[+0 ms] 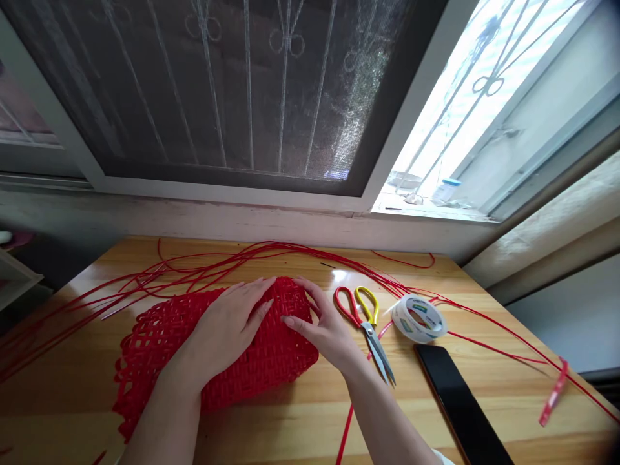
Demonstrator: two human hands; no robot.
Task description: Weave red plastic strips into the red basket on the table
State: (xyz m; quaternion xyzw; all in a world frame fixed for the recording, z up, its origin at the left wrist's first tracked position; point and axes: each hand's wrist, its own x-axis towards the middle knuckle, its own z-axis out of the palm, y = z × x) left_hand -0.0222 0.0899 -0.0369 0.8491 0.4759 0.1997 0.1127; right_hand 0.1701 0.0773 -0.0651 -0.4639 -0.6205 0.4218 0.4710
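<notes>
A red woven basket (271, 349) lies on its side on the wooden table, its scalloped open-lattice edge toward the left and its tightly woven end toward the right. Across its upper side rests my left hand (230, 326), fingers stretched out and thumb apart. My right hand (322, 323) touches the right end, with thumb on the near face and fingers curving over the far corner. Both palms are hidden against the weave. Just right of my right hand lie scissors (371, 326) with one red and one yellow handle loop.
Long red strips (276, 245) run along the back of the table (290, 433). A roll of clear tape (419, 318) sits behind a black phone (460, 400) at the right. A short red piece (553, 394) lies near the right edge. A screened window (242, 97) rises behind.
</notes>
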